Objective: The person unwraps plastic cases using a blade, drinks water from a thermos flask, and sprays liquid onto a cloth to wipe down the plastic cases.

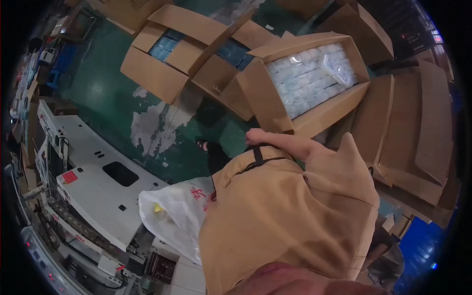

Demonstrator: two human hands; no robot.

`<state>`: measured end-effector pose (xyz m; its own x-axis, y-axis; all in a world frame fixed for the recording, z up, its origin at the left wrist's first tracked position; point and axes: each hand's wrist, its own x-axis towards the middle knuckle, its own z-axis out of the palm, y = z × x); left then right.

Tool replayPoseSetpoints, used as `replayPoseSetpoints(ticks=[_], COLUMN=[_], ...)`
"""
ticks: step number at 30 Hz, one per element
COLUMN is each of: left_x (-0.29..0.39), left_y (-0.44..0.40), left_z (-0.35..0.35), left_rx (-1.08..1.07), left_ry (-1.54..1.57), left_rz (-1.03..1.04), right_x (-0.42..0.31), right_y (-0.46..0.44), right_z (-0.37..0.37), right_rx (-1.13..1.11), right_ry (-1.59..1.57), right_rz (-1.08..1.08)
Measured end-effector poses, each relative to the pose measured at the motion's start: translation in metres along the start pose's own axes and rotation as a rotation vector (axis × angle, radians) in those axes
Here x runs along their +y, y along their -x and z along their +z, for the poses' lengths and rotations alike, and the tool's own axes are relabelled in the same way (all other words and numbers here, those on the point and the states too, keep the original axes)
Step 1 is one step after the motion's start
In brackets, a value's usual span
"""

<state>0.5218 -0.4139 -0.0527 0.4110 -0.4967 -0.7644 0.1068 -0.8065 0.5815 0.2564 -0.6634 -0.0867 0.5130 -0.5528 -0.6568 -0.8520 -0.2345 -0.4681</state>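
My right hand [254, 136] is curled closed near my waist, close to the lower left corner of an open cardboard box; nothing shows in it. That box [268, 91] is filled with rows of clear-wrapped white and pale blue packs, and one loose pack [338, 70] lies on top. Only a sliver of my left hand [213, 196] shows past my tan top, at the edge of a white plastic bag [172, 199] with red writing. Its fingers are hidden, so whether it grips the bag is unclear. Something yellow [158, 208] shows in the bag.
Two open cartons with blue packs, a left one [152, 73] and a middle one [216, 78], stand on the worn green floor [105, 88]. A white machine [101, 167] runs along the left. Large open cardboard boxes [400, 128] stand at the right, near a blue surface [420, 250].
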Motion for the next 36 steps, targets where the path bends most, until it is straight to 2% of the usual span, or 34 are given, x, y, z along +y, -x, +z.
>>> replayPoseSetpoints(ticks=[1,2,3,6,8,9,10,11,13,15,16,17,19,20,21,22,24,25,27,28,30,32,33,34,35,36], left_x=[0.019,0.038,0.056,0.109,0.162,0.195,0.277,0.307,0.355,0.388,0.41,0.421,0.45,0.473,0.49,0.484,0.546,0.572,0.604,0.617,0.642,0.676,0.689,0.696,0.705,0.73], left_y=[-0.019,-0.034,-0.051,-0.101,-0.138,-0.15,-0.129,-0.137,-0.173,-0.212,-0.231,-0.255,-0.293,-0.313,-0.321,-0.349,-0.356,-0.363,-0.395,-0.415,-0.458,-0.495,-0.519,-0.551,-0.593,-0.608], left_z=[-0.014,-0.033,-0.052,-0.114,-0.145,-0.156,-0.164,-0.172,-0.192,-0.211,-0.219,-0.227,-0.246,-0.255,-0.269,-0.284,-0.326,-0.344,-0.373,-0.385,-0.406,-0.425,-0.44,-0.449,-0.462,-0.482], left_rx=[-0.028,-0.053,-0.077,-0.196,-0.333,-0.486,-0.399,-0.387,-0.314,-0.271,-0.2,-0.188,-0.119,-0.077,-0.071,-0.04,0.023,0.063,0.144,0.196,0.26,0.313,0.22,0.219,0.176,0.249], left_ry=[-0.01,-0.025,-0.033,-0.08,-0.206,-0.337,-0.52,-0.515,-0.485,-0.493,-0.539,-0.557,-0.691,-0.69,-0.692,-0.65,-0.597,-0.557,-0.417,-0.297,-0.326,-0.251,-0.165,-0.149,0.135,0.186], left_rz=[0.013,0.024,0.035,0.103,0.181,0.244,0.304,0.293,0.31,0.453,0.547,0.454,0.587,0.475,0.346,0.61,0.616,0.632,0.66,0.687,0.702,0.8,0.789,0.784,0.865,0.856], right_x=[-0.001,0.01,0.0,-0.008,-0.029,-0.043,-0.06,-0.073,-0.084,-0.109,-0.129,-0.133,-0.146,-0.156,-0.182,-0.202,-0.314,-0.339,-0.395,-0.425,-0.479,-0.53,-0.546,-0.561,-0.575,-0.584], right_y=[-0.016,-0.043,-0.05,-0.094,-0.125,-0.134,-0.145,-0.159,-0.204,-0.248,-0.273,-0.314,-0.393,-0.459,-0.496,-0.516,-0.553,-0.587,-0.662,-0.695,-0.75,-0.785,-0.806,-0.824,-0.836,-0.845], right_z=[0.001,0.011,-0.001,-0.008,-0.021,-0.034,-0.044,-0.049,-0.058,-0.085,-0.102,-0.112,-0.135,-0.175,-0.207,-0.231,-0.327,-0.353,-0.403,-0.428,-0.464,-0.492,-0.499,-0.506,-0.51,-0.514], right_rx=[0.04,0.079,0.107,0.104,0.115,0.107,0.094,0.082,0.21,0.154,0.11,0.177,0.305,0.275,0.085,-0.092,0.006,0.006,0.04,0.042,0.182,0.155,0.107,0.058,0.033,0.015], right_ry=[-0.065,-0.086,-0.161,-0.061,-0.017,-0.14,-0.264,-0.26,-0.184,-0.171,-0.228,-0.239,-0.241,-0.191,-0.049,0.089,0.124,0.149,-0.416,-0.388,-0.142,-0.02,0.025,0.067,0.136,0.206], right_rz=[0.064,0.035,0.149,0.192,0.196,0.271,0.344,0.333,0.19,0.162,0.22,0.112,-0.107,-0.201,-0.162,-0.092,-0.121,-0.138,-0.162,-0.191,-0.41,-0.448,-0.467,-0.481,-0.507,-0.534])
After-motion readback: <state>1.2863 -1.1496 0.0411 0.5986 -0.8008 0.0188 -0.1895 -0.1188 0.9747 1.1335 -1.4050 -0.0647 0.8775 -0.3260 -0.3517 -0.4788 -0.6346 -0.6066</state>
